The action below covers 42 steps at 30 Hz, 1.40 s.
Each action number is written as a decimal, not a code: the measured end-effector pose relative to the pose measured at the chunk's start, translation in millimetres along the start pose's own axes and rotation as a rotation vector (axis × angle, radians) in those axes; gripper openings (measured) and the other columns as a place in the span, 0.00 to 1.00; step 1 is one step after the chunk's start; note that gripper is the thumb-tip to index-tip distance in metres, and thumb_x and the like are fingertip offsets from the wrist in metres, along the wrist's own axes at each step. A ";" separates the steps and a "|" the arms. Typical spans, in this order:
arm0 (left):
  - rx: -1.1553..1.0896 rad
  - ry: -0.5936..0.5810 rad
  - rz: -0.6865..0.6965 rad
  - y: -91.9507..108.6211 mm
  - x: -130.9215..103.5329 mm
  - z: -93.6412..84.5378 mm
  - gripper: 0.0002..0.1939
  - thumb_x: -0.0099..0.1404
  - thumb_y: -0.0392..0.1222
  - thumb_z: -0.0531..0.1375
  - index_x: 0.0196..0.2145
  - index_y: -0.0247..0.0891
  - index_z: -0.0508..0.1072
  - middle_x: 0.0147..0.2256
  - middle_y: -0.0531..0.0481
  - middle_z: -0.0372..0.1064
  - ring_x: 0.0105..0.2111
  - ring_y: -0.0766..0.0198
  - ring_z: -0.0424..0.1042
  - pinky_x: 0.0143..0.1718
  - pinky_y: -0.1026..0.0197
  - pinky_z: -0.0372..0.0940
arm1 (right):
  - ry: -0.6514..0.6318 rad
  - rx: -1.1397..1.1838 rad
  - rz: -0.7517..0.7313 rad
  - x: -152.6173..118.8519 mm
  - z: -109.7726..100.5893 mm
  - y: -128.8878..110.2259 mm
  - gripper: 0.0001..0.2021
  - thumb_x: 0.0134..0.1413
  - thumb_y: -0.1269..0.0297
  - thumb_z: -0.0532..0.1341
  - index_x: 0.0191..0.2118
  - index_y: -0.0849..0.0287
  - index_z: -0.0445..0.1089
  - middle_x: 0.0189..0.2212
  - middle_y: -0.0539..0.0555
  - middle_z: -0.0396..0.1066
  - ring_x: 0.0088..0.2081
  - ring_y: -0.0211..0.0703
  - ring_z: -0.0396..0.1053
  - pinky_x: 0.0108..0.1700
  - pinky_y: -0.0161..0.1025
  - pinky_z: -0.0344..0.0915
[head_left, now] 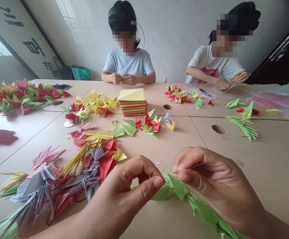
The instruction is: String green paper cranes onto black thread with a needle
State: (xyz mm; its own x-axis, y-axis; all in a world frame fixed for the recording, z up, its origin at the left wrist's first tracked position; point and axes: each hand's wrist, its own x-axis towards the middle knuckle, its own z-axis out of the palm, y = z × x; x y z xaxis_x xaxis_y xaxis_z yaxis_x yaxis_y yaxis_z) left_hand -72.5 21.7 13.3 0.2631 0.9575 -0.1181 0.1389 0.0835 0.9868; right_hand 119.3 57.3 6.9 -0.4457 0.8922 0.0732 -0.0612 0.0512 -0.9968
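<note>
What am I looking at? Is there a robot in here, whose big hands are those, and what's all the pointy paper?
There's no robot here! Somebody wears a camera on their head, and this one picture looks forward and down from it. The big left hand and right hand are that person's own. Their fingers pinch a thin shiny strand, maybe wire or a needle. Green folded papers make a row beside it.

On the table lie more folded papers: a red and green heap, a yellow pile and purple ones. The neat block is a stack of paper squares. Two other people sit across.
</note>
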 end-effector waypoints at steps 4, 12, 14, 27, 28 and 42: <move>-0.053 0.056 0.014 -0.7 -2.6 -1.3 0.10 0.64 0.45 0.56 0.28 0.39 0.67 0.27 0.54 0.63 0.28 0.67 0.61 0.30 0.66 0.58 | -0.237 0.192 0.276 3.2 4.8 1.6 0.19 0.54 0.54 0.62 0.51 0.53 0.64 0.33 0.52 0.69 0.26 0.33 0.68 0.22 0.27 0.64; 0.367 0.350 0.174 1.3 7.5 -13.8 0.10 0.63 0.42 0.57 0.25 0.39 0.66 0.23 0.55 0.60 0.26 0.67 0.59 0.28 0.65 0.55 | -0.130 -0.366 0.131 4.1 8.9 -0.7 0.11 0.60 0.56 0.56 0.30 0.56 0.68 0.22 0.47 0.65 0.23 0.34 0.61 0.25 0.30 0.60; 0.517 0.400 0.196 3.1 9.8 -15.9 0.10 0.61 0.39 0.57 0.23 0.39 0.65 0.23 0.55 0.61 0.25 0.67 0.60 0.28 0.64 0.55 | 0.036 -0.598 -0.080 3.4 5.5 -2.3 0.08 0.58 0.59 0.58 0.30 0.54 0.68 0.21 0.46 0.65 0.22 0.35 0.60 0.25 0.31 0.58; 0.106 0.038 -0.060 4.6 5.7 -22.6 0.10 0.63 0.45 0.57 0.26 0.39 0.66 0.21 0.59 0.56 0.21 0.71 0.52 0.20 0.69 0.48 | -0.053 0.075 0.316 17.5 -14.1 -0.5 0.12 0.55 0.57 0.61 0.27 0.59 0.64 0.18 0.43 0.54 0.19 0.29 0.50 0.21 0.28 0.48; 0.065 0.030 -0.063 3.9 6.0 -23.2 0.11 0.63 0.46 0.57 0.26 0.39 0.66 0.21 0.59 0.56 0.21 0.71 0.51 0.20 0.69 0.48 | -0.084 0.157 0.366 18.6 -16.2 0.0 0.12 0.55 0.58 0.61 0.27 0.60 0.63 0.18 0.43 0.55 0.19 0.28 0.49 0.21 0.28 0.46; 0.353 0.358 0.121 1.7 8.4 -17.8 0.09 0.61 0.40 0.58 0.23 0.39 0.66 0.22 0.57 0.59 0.23 0.70 0.57 0.25 0.68 0.54 | -0.152 -0.525 0.025 -2.8 6.5 -5.4 0.11 0.59 0.62 0.55 0.26 0.57 0.64 0.18 0.45 0.59 0.20 0.32 0.54 0.21 0.30 0.52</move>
State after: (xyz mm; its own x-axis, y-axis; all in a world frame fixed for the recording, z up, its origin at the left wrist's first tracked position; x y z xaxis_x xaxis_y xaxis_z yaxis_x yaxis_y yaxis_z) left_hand -87.1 34.8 15.9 -0.0369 0.9942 0.1010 0.4577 -0.0730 0.8861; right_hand 115.0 51.7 12.3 -0.5680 0.8229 0.0139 0.3881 0.2827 -0.8772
